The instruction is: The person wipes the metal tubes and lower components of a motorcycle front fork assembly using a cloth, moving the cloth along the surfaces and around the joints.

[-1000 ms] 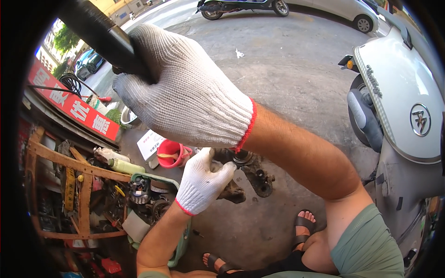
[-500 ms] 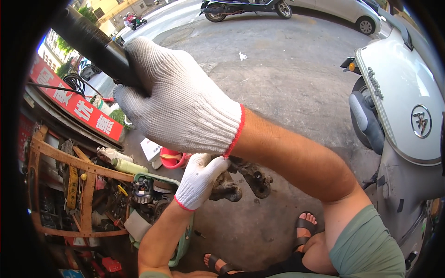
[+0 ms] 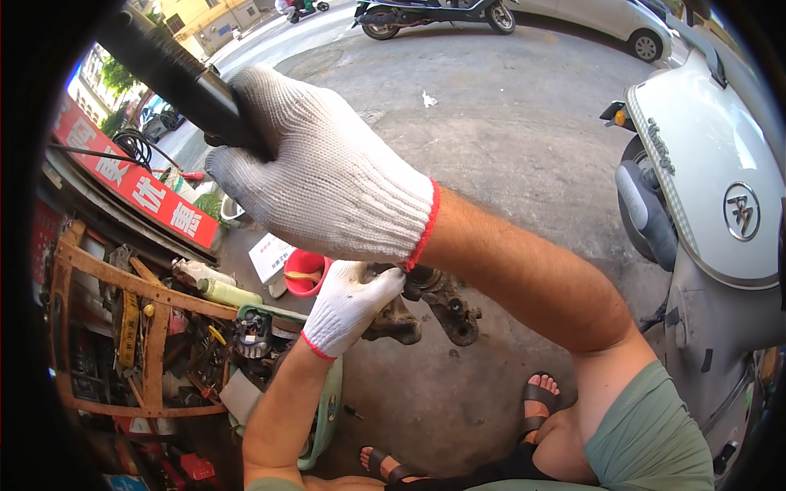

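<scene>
Close to the camera, my right hand [image 3: 336, 168], in a white knit glove with a red cuff edge, is closed round a thick black cylindrical tube [image 3: 176, 78]. The tube slants to the upper left and has a ridged band along it. Below, my left hand [image 3: 348, 303], in a matching glove, grips a greasy, dark brown metal part [image 3: 397, 323]. Its fingertips are partly hidden. The metal part has lobed ends, one with a bolt hole [image 3: 463, 330], and its upper side is covered by my right glove and wrist.
On the left stand a rusty orange metal frame [image 3: 154, 360] with tools and a green crate [image 3: 323, 417] of parts. A red bucket [image 3: 303, 278] and white box [image 3: 268, 258] sit beyond my left hand. A pale scooter [image 3: 712, 172] is close on my right; another scooter [image 3: 434, 12] is farther off.
My right hand and the tube have shifted slightly to the right. My left hand has moved slightly up and left, with the metal part still in it. More of the red bucket shows.
</scene>
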A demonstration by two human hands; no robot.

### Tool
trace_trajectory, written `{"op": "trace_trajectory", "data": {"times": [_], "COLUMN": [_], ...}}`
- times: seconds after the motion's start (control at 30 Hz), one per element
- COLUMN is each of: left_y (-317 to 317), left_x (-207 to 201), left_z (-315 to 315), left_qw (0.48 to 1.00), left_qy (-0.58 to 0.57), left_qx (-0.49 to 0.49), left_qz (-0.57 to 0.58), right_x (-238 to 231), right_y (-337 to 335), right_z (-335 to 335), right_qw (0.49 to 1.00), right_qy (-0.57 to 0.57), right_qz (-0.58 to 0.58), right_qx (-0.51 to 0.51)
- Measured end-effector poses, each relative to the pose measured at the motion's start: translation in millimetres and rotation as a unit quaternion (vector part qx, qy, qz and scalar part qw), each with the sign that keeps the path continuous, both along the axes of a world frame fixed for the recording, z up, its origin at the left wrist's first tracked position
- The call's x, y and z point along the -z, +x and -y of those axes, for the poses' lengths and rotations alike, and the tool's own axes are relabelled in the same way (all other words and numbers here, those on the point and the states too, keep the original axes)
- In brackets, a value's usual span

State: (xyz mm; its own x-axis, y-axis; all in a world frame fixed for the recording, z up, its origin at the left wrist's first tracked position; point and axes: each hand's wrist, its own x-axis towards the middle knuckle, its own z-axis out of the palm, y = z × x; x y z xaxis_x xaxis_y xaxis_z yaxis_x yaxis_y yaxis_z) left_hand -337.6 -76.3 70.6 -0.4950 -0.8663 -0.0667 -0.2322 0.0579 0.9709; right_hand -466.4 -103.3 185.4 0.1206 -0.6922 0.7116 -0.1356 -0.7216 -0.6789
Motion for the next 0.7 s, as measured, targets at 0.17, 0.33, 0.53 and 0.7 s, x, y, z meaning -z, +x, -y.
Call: {"op": "trace_trajectory", "data": {"times": [0.17, 0.33, 0.53, 0.7], "left_y": [12.7, 15.5, 15.6, 10.3], "left_x": [28.3, 35.0, -15.8, -15.2], "left_z": [10.6, 15.3, 9.6, 8.5], "left_qw": [0.983, 0.984, 0.993, 0.997], "left_qy": [-0.169, -0.166, 0.100, 0.061], "left_qx": [0.028, 0.058, 0.054, 0.041], "left_qz": [0.063, -0.032, 0.016, 0.020], "right_x": [0.6, 3.8, 2.0, 1.0], "right_y": [6.9, 10.1, 9.0, 9.9], "right_z": [0.9, 4.4, 6.7, 8.1], "right_qw": [1.000, 1.000, 0.998, 0.991], "right_qy": [-0.010, -0.021, 0.032, 0.075], "right_qz": [0.003, 0.014, 0.000, -0.034], "right_qx": [0.002, 0.002, -0.063, -0.105]}}
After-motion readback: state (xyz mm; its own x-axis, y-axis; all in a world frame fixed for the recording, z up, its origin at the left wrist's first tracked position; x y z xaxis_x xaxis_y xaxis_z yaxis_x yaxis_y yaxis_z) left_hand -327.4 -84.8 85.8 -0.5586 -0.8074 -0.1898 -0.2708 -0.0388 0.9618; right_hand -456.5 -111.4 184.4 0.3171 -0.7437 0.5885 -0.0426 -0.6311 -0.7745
